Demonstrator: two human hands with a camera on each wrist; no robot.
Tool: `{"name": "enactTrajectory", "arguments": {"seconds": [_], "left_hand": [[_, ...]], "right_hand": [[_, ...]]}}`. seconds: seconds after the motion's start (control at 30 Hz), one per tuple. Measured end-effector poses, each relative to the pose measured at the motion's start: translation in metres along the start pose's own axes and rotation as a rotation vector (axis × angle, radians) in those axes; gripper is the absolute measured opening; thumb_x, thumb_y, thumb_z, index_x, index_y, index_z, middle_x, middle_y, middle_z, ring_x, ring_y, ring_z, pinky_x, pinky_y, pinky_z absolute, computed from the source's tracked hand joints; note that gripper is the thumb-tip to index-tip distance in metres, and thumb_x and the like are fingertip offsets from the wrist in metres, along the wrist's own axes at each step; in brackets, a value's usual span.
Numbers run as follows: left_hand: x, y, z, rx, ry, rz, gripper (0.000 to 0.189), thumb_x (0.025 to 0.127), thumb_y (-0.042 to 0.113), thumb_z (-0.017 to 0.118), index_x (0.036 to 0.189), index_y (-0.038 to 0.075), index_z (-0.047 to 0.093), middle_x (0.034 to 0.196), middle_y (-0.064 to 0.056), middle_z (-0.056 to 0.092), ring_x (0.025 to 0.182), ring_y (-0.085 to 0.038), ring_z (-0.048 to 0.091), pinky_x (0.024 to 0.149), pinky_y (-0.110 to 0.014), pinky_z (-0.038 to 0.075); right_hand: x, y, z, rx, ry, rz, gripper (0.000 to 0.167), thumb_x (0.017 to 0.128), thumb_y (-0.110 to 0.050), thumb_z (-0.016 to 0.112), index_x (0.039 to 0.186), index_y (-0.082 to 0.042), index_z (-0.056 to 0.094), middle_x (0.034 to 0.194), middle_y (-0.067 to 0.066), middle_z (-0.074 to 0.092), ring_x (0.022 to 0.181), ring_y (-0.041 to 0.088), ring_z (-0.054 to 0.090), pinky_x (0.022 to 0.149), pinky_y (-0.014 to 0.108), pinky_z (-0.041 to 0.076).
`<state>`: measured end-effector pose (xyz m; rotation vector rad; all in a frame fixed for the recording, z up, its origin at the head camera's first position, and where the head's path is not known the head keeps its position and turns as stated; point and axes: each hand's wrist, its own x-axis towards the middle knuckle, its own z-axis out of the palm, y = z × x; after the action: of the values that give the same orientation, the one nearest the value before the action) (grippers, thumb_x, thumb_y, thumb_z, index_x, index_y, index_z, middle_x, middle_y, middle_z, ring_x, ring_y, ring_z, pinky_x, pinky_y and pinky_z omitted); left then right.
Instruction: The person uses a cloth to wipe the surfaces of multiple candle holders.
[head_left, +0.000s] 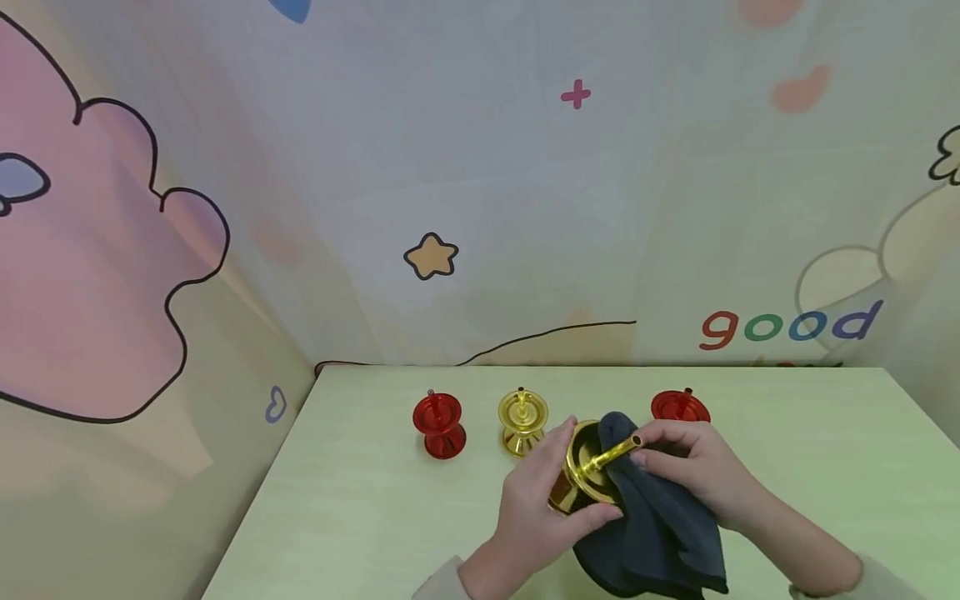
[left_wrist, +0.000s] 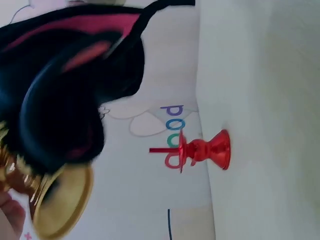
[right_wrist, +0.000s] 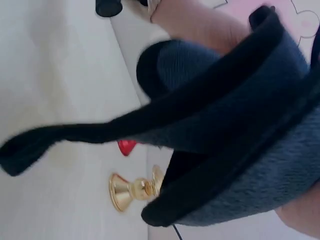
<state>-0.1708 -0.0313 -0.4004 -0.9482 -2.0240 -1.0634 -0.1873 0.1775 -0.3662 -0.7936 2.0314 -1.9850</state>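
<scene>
My left hand (head_left: pixel 528 510) grips a shiny gold candle holder (head_left: pixel 617 451) by its cup and stem, thumb at the rim. The holder is tilted, so its dish and thin central tube face up and right. A dark blue-grey cloth (head_left: pixel 656 537) hangs from my right hand (head_left: pixel 712 471), which pinches it beside the tube's tip. Part of the cloth lies in the dish and covers its right side. In the left wrist view the holder's flared base (left_wrist: pixel 67 202) shows below the blurred cloth. Folds of cloth (right_wrist: pixel 250 150) hide most of the right wrist view.
Behind my hands on the pale table (head_left: pixel 337 500) stand a red candle holder (head_left: pixel 442 425) at left, a second gold one (head_left: pixel 522 417) beside it, and another red one (head_left: pixel 678 406) at right, partly hidden by my right hand. A patterned backdrop (head_left: pixel 510 208) rises behind the table.
</scene>
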Motion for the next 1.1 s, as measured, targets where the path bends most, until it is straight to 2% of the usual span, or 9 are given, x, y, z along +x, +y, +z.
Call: {"name": "enactTrajectory", "arguments": {"seconds": [0.13, 0.33, 0.5, 0.63, 0.77, 0.83, 0.9, 0.97, 1.1], "left_hand": [[0.0, 0.003, 0.006, 0.091, 0.027, -0.01, 0.09, 0.065, 0.039, 0.075, 0.135, 0.002, 0.033, 0.125, -0.013, 0.052, 0.114, -0.021, 0.051, 0.092, -0.029, 0.044], [0.006, -0.003, 0.003, 0.059, 0.039, 0.055, 0.087, 0.056, 0.037, 0.081, 0.126, 0.001, 0.044, 0.116, -0.012, 0.058, 0.108, -0.019, 0.056, 0.089, -0.025, 0.046], [0.01, -0.009, -0.003, 0.013, -0.048, 0.051, 0.085, 0.054, 0.035, 0.083, 0.124, 0.002, 0.048, 0.117, -0.009, 0.059, 0.106, -0.016, 0.057, 0.087, -0.021, 0.046], [0.014, -0.014, -0.008, -0.132, -0.19, -0.027, 0.082, 0.053, 0.027, 0.084, 0.124, 0.006, 0.048, 0.115, -0.007, 0.06, 0.098, -0.009, 0.059, 0.076, -0.012, 0.047], [0.018, -0.019, -0.014, -0.435, -0.374, -0.235, 0.078, 0.058, 0.013, 0.082, 0.128, 0.008, 0.046, 0.119, -0.005, 0.058, 0.095, -0.005, 0.059, 0.064, -0.015, 0.051], [0.017, -0.021, -0.014, -0.505, -0.417, -0.333, 0.078, 0.063, 0.011, 0.079, 0.131, 0.009, 0.042, 0.124, -0.003, 0.054, 0.1, -0.006, 0.058, 0.065, -0.018, 0.052], [0.014, -0.023, -0.011, -0.5, -0.398, -0.393, 0.077, 0.066, 0.015, 0.077, 0.133, 0.012, 0.04, 0.127, 0.0, 0.052, 0.105, -0.006, 0.055, 0.073, -0.021, 0.051], [0.009, -0.023, -0.005, -0.434, -0.323, -0.375, 0.074, 0.068, 0.02, 0.075, 0.133, 0.012, 0.04, 0.126, 0.0, 0.052, 0.107, -0.008, 0.055, 0.077, -0.021, 0.05], [0.0, -0.021, 0.008, -0.285, -0.169, -0.296, 0.07, 0.071, 0.025, 0.071, 0.133, 0.009, 0.04, 0.127, -0.007, 0.051, 0.113, -0.015, 0.052, 0.081, -0.025, 0.05]], "right_hand": [[-0.002, 0.001, 0.004, 0.043, 0.019, 0.022, 0.028, 0.087, 0.002, 0.048, 0.092, -0.02, 0.065, 0.088, -0.01, 0.063, 0.079, 0.005, 0.058, 0.065, 0.022, 0.052], [0.001, 0.004, 0.001, -0.056, -0.021, -0.006, 0.027, 0.085, 0.002, 0.051, 0.094, -0.019, 0.065, 0.089, -0.011, 0.063, 0.079, 0.006, 0.058, 0.066, 0.021, 0.051], [0.008, 0.006, -0.004, -0.194, -0.073, -0.045, 0.022, 0.084, 0.002, 0.054, 0.094, -0.015, 0.065, 0.088, -0.014, 0.063, 0.075, 0.006, 0.057, 0.063, 0.021, 0.05], [0.012, 0.007, -0.007, -0.245, -0.13, -0.097, 0.017, 0.082, 0.003, 0.055, 0.091, -0.008, 0.064, 0.087, -0.013, 0.062, 0.074, 0.007, 0.055, 0.063, 0.022, 0.049], [0.013, 0.008, -0.009, -0.243, -0.189, -0.115, 0.016, 0.082, 0.004, 0.055, 0.092, -0.007, 0.063, 0.088, -0.011, 0.062, 0.076, 0.007, 0.055, 0.065, 0.022, 0.049], [0.013, 0.01, -0.01, -0.27, -0.168, -0.081, 0.014, 0.083, 0.001, 0.055, 0.092, -0.006, 0.062, 0.087, -0.011, 0.062, 0.075, 0.007, 0.055, 0.064, 0.023, 0.049], [0.013, 0.011, -0.009, -0.298, -0.108, -0.019, 0.011, 0.083, -0.004, 0.057, 0.093, -0.003, 0.062, 0.086, -0.012, 0.062, 0.076, 0.006, 0.056, 0.064, 0.023, 0.049], [0.014, 0.012, -0.01, -0.305, -0.037, 0.048, 0.012, 0.083, -0.008, 0.058, 0.092, -0.001, 0.062, 0.084, -0.012, 0.062, 0.075, 0.007, 0.055, 0.063, 0.023, 0.049], [0.014, 0.016, -0.009, -0.208, 0.065, 0.144, 0.009, 0.084, -0.011, 0.058, 0.09, -0.008, 0.064, 0.083, -0.01, 0.063, 0.076, 0.008, 0.056, 0.064, 0.022, 0.05]]}}
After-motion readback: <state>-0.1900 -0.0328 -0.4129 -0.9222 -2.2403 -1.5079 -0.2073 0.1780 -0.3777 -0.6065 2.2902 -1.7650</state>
